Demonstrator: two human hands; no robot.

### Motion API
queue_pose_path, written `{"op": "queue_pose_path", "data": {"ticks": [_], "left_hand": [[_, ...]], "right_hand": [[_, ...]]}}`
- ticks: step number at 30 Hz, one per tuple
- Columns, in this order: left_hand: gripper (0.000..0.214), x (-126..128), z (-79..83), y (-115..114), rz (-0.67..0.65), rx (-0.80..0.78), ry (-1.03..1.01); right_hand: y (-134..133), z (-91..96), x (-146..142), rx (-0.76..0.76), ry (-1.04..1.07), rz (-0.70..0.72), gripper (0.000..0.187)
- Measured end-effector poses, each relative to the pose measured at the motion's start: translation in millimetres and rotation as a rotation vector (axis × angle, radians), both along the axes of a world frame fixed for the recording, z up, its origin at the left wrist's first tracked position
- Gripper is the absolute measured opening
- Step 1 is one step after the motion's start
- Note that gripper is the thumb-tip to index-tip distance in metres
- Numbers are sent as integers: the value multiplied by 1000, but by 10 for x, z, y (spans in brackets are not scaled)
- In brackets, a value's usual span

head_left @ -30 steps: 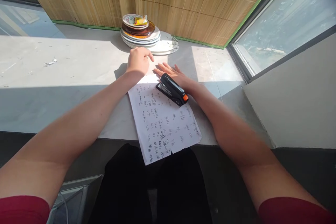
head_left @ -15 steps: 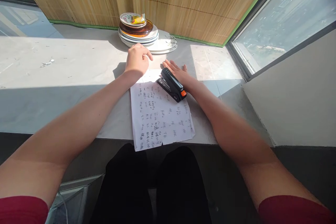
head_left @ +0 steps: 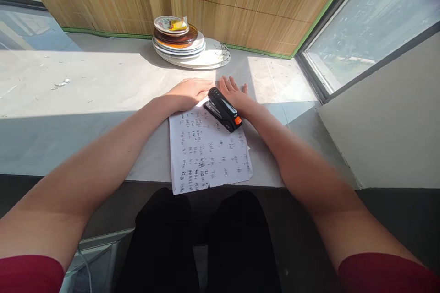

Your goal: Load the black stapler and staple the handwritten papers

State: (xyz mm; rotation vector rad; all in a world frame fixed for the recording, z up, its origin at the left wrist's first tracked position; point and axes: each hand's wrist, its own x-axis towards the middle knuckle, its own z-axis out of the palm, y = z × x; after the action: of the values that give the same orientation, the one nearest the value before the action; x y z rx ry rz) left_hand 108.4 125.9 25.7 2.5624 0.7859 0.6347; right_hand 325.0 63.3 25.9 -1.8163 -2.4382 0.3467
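- The person's left hand [head_left: 191,92] lay flat and released, palm down, on the far end of the handwritten sheets of paper [head_left: 208,152], gripping nothing.
- The right hand [head_left: 235,93] also lay open with its fingers spread. It rested just beyond the black stapler [head_left: 222,110], beside it or perhaps touching it; I could not tell which.
- The stapler sat between the two hands, lying slantwise across the far right corner of the paper, with its orange end pointing back along the right forearm.
- Back from the hands, the near end of the sheets hung over the edge of the tabletop [head_left: 85,100]. A lower sheet's corner stuck out on the right, so the pile looked unevenly squared.
- Beyond the fingertips stood a stack of plates [head_left: 178,46].
- As I judged it, only light palm pressure pinned the paper. A nudge to the stapler could skew the sheets further, or the overhanging end could drag them off.
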Motion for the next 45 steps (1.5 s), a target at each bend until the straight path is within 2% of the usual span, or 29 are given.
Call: {"op": "queue_pose_path", "data": {"ticks": [5, 10, 14, 17, 20, 23, 26, 28, 30, 32, 34, 36, 40, 43, 45], "left_hand": [[24, -67, -70, 94, 82, 45, -44], [15, -208, -118, 195, 301, 100, -96], [19, -283, -96, 220, 440, 106, -38], [18, -336, -115, 272, 544, 116, -40], [25, -405, -211, 379, 590, 122, -134], [27, -440, -309, 459, 674, 125, -141], [26, -398, -252, 403, 740, 160, -174], [30, -322, -107, 278, 717, 197, -220], [32, -219, 61, 122, 625, 224, -240], [29, -107, 164, -10, 391, 184, -219], [28, -18, 154, -73, 162, 67, -128], [29, 30, 53, -62, 46, -17, -51], [44, 19, -140, 29, 56, -61, -67], [50, -6, -116, 7, 84, -63, -32], [55, -15, -40, -55, 89, -70, 74]], "right_hand": [[50, -54, 109, 3, 24, -14, 92], [101, -46, 231, -42, -8, -106, 88], [112, 6, 327, -93, -26, -181, 87], [125, 7, 396, -88, -13, -155, 89], [147, -30, 445, -71, 10, -133, 91], [169, -64, 455, -50, 35, -128, 90], [179, -59, 417, -39, 47, -138, 86], [174, -38, 378, -41, 37, -166, 82], [159, -13, 344, -41, 26, -194, 78], [136, 10, 320, -31, 37, -196, 75], [107, 30, 302, -3, 67, -192, 74], [81, 56, 284, 34, 90, -190, 73], [34, 164, 256, 174, 160, -164, 63], [-44, 289, 278, 225, 358, -122, 54], [-124, 365, 309, 123, 516, -11, 52]]}}
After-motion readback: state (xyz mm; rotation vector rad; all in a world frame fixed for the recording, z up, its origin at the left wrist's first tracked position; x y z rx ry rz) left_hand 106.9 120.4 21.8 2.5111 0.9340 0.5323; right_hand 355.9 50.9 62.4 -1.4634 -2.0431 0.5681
